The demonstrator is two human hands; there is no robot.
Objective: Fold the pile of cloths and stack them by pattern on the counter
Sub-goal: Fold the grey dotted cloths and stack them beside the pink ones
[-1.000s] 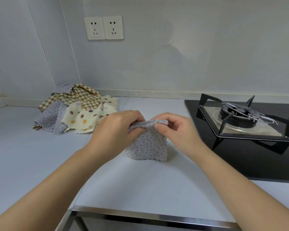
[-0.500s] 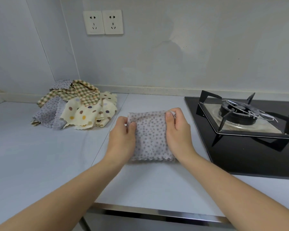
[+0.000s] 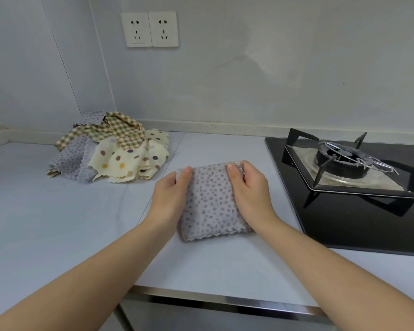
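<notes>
A folded grey cloth with small dark dots lies flat on the pale counter, its scalloped edge toward me. My left hand holds its left side, thumb on top at the far left corner. My right hand holds its right side, thumb on top and fingers curled round the far right corner. At the back left sits the unfolded pile: a green-and-tan checked cloth on top, a cream cloth with coloured dots in front, and grey dotted cloths on the left.
A black gas hob with a burner and metal pan support fills the right side, close to my right hand. The counter's metal front edge runs below my forearms. Two wall sockets sit above the pile.
A second ago both hands held the grey cloth bunched up above the counter. It now lies folded flat, with my hands spread apart to its two sides.
</notes>
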